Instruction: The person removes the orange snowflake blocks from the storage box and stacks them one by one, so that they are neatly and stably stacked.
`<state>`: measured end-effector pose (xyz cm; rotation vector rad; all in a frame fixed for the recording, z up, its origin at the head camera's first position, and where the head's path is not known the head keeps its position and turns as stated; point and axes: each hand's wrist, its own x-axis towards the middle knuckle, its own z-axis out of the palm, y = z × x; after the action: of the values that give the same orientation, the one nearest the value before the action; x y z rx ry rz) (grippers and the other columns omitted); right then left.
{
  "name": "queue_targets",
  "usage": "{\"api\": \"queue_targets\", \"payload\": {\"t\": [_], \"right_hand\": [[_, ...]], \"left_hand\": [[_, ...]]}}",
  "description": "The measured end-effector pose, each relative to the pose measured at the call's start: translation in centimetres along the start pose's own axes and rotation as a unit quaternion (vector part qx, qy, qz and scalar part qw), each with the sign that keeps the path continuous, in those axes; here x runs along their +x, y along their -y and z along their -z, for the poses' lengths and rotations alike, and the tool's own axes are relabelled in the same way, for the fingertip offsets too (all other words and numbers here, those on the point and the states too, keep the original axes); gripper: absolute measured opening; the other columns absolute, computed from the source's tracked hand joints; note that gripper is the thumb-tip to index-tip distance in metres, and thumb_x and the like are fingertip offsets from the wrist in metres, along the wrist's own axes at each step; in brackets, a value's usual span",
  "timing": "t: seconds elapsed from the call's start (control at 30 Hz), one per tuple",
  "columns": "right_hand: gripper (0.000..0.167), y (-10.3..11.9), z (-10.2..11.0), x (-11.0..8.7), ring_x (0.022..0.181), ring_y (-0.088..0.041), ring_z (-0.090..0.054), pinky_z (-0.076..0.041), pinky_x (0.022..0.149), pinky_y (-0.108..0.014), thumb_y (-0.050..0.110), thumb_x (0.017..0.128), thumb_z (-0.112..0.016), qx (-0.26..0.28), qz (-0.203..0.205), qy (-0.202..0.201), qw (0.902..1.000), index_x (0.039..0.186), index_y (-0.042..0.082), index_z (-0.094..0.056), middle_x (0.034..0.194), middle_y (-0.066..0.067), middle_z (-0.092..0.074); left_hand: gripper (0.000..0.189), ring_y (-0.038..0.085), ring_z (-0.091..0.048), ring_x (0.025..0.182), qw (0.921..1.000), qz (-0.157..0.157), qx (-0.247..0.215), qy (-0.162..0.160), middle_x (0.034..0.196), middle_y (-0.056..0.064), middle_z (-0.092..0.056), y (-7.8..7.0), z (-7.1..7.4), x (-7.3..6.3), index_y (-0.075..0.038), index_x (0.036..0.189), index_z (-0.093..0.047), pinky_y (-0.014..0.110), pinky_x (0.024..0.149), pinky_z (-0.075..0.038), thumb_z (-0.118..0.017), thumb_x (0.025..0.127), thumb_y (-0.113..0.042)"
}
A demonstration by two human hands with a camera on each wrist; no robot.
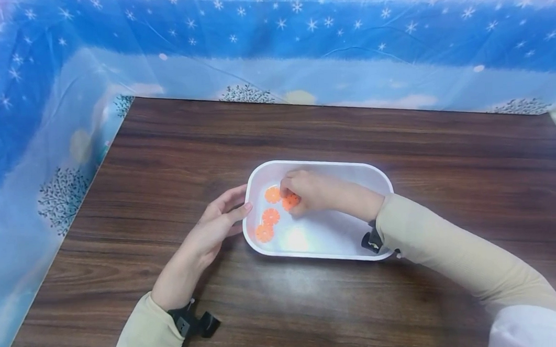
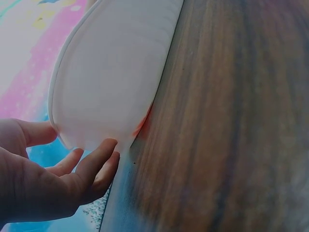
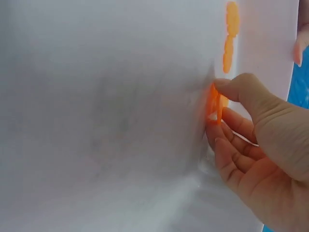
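Note:
A white, round-cornered tray (image 1: 320, 258) sits on the brown table. My left hand (image 1: 211, 227) touches its left end, thumb at the rim and loosely extended fingers against the outer wall, as the left wrist view also shows. Inside the tray my right hand (image 1: 307, 190) pinches an orange scalloped disc (image 3: 213, 104) between thumb and fingers, its edge turned to the right wrist camera. Similar discs lie on the tray floor: one at the back (image 1: 272, 195), one in the middle (image 1: 271, 216) and one at the front (image 1: 264, 233), the last two touching or overlapping.
Dark wood-grain table (image 1: 177, 147) surrounds the tray. A blue cloth (image 1: 261, 33) with snowflakes hangs behind the table and along its left side. Each wrist wears a black camera mount; the right one (image 1: 372, 241) hangs over the tray's front right corner.

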<state>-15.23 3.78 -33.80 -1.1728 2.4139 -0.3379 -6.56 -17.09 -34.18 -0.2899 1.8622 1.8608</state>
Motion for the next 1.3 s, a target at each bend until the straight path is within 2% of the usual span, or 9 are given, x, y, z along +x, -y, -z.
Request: {"api": "queue_targets", "payload": {"t": [0.2, 0.33, 0.43, 0.6, 0.83, 1.1, 1.3], "right_hand": [[0.030, -0.2, 0.1, -0.4, 0.082, -0.019, -0.050, -0.045, 0.077, -0.029, 0.010, 0.074, -0.070, -0.004, 0.017, -0.014, 0.9997, 0.101, 0.000, -0.063, 0.092, -0.009, -0.058], [0.030, -0.4, 0.5, -1.1, 0.078, -0.018, -0.050, -0.044, 0.073, -0.028, 0.011, 0.072, -0.072, -0.005, 0.038, -0.044, 0.9983, 0.099, 0.000, -0.064, 0.089, -0.008, -0.057], [0.030, -0.4, 1.3, -1.7, 0.078, -0.018, -0.051, -0.045, 0.073, -0.028, 0.014, 0.073, -0.073, -0.003, 0.042, -0.062, 0.9972, 0.099, 0.001, -0.064, 0.091, -0.008, -0.058], [0.033, -0.1, 3.1, -2.9, 0.085, -0.020, -0.056, -0.049, 0.078, -0.030, 0.014, 0.076, -0.074, 0.018, 0.033, -0.069, 0.9969, 0.104, 0.002, -0.062, 0.099, -0.007, -0.060], [0.034, -0.3, 4.7, -4.5, 0.088, -0.019, -0.057, -0.050, 0.078, -0.028, 0.014, 0.077, -0.073, 0.018, 0.029, -0.074, 0.9967, 0.108, 0.004, -0.062, 0.100, -0.005, -0.059], [0.036, -0.5, 6.3, -6.9, 0.091, -0.019, -0.058, -0.050, 0.079, -0.031, 0.013, 0.077, -0.074, 0.014, 0.014, -0.086, 0.9961, 0.109, 0.006, -0.062, 0.102, -0.004, -0.059], [0.033, -1.5, 7.4, -10.0, 0.091, -0.017, -0.060, -0.052, 0.079, -0.033, 0.012, 0.077, -0.073, 0.006, 0.007, -0.135, 0.9909, 0.107, 0.007, -0.062, 0.100, -0.002, -0.059]], "left_hand": [[0.052, 0.027, -0.044, 0.125, 1.0000, -0.002, -0.002, 0.003, 0.144, 0.010, -0.037, -0.1, -0.3, 0.0, -0.012, 0.143, -0.035, 0.045, 0.100, -0.039, -0.053, 0.095, -0.016], [0.052, 0.027, -0.044, 0.125, 1.0000, -0.004, -0.002, 0.007, 0.144, 0.010, -0.037, -0.2, -0.5, 0.1, -0.012, 0.143, -0.034, 0.045, 0.099, -0.040, -0.052, 0.095, -0.016], [0.052, 0.027, -0.043, 0.125, 1.0000, -0.001, 0.001, 0.006, 0.144, 0.010, -0.036, -0.2, -0.6, 0.1, -0.012, 0.144, -0.034, 0.045, 0.099, -0.039, -0.052, 0.095, -0.016], [0.052, 0.028, -0.043, 0.125, 1.0000, -0.004, 0.002, 0.007, 0.145, 0.011, -0.035, -0.2, -0.7, 0.1, -0.011, 0.144, -0.033, 0.045, 0.100, -0.039, -0.052, 0.095, -0.016], [0.052, 0.028, -0.042, 0.126, 1.0000, 0.002, 0.000, 0.002, 0.146, 0.010, -0.034, -0.3, -0.8, 0.0, -0.012, 0.144, -0.033, 0.046, 0.101, -0.037, -0.051, 0.095, -0.015], [0.054, 0.029, -0.039, 0.128, 0.9999, 0.002, 0.015, 0.004, 0.148, 0.010, -0.031, -0.5, -0.3, -0.4, -0.012, 0.145, -0.030, 0.049, 0.103, -0.033, -0.051, 0.096, -0.017], [0.055, 0.030, -0.035, 0.131, 0.9996, 0.002, 0.028, 0.008, 0.149, 0.011, -0.029, -0.7, -0.4, -0.5, -0.012, 0.146, -0.028, 0.051, 0.104, -0.031, -0.050, 0.096, -0.018]]}}
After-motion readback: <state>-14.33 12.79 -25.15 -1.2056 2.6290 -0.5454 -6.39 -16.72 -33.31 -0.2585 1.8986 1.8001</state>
